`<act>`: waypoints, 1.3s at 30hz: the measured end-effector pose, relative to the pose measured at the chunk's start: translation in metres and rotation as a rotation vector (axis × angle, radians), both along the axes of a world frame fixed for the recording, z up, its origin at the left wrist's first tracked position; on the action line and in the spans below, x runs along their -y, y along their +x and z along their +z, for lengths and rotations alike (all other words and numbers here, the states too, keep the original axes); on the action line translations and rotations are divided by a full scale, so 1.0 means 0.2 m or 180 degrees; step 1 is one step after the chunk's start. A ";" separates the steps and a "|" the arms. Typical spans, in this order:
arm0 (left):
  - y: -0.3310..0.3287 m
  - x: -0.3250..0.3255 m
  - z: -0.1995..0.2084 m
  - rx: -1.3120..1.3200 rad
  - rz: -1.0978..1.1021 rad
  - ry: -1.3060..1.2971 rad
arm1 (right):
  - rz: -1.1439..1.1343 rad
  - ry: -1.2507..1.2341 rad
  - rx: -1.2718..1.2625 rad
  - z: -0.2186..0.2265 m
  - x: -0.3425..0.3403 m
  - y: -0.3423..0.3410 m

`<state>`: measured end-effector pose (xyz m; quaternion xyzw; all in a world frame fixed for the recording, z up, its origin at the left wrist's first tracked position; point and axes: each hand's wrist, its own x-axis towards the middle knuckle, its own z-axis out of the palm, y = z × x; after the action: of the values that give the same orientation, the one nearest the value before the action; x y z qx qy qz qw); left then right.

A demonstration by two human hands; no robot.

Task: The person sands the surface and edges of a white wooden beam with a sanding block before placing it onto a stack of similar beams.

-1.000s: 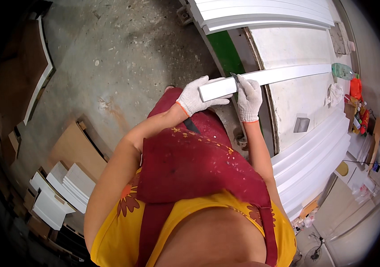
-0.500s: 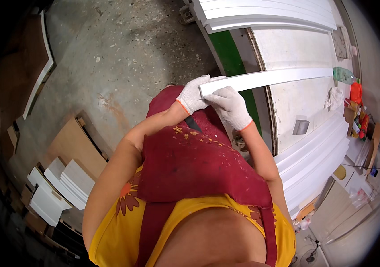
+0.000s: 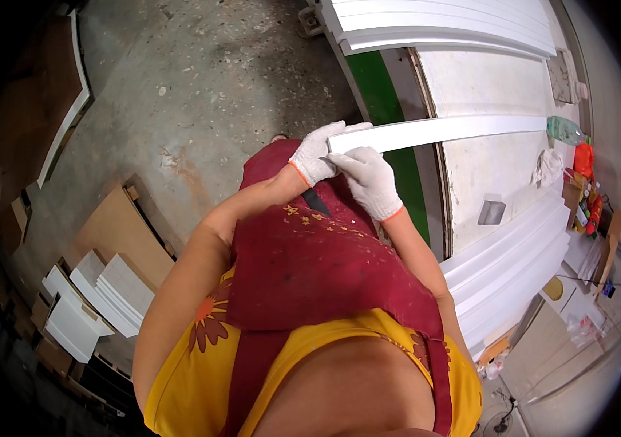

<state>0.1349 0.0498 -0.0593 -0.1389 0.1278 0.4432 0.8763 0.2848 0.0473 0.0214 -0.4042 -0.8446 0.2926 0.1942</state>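
A long white strip [image 3: 441,131], like a moulding or narrow panel, runs from my hands across the workbench [image 3: 471,91]. My left hand [image 3: 315,154], in a white knit glove with an orange cuff, grips its near end from below and the left side. My right hand [image 3: 371,182], gloved the same way, is beside the strip's near corner with its fingers drawn together. Their tips meet near the left palm, where a small dark edge shows; I cannot make out what it is. A maroon apron [image 3: 325,269] covers my lap.
White panels [image 3: 441,25] are stacked on the bench's far end, and white mouldings [image 3: 507,255] lie at its near right. A green bottle [image 3: 564,130], a white cloth [image 3: 547,167] and a small grey block [image 3: 491,212] are on the bench. Boards [image 3: 110,291] stand at the left.
My right hand has shifted slightly left and down, its fingertips moving from the strip's edge to beneath its near corner. My left hand keeps its hold; the strip has barely moved.
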 end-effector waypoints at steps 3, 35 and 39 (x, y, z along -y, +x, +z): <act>-0.03 0.00 0.02 0.0026 0.0021 -0.0040 | -0.0790 -0.0476 -0.0153 0.03 -0.05 0.09; -0.04 -0.01 0.03 0.0950 0.0084 -0.0204 | -0.2364 0.0745 0.0133 -0.14 -0.39 0.55; -0.04 -0.01 0.01 0.0890 0.0087 -0.0197 | -0.1142 0.1235 0.0466 -0.13 -0.17 0.28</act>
<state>0.1278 0.0512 -0.0577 -0.2280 0.0161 0.4272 0.8748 0.3406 0.0817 -0.0039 -0.5228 -0.8115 0.0562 0.2552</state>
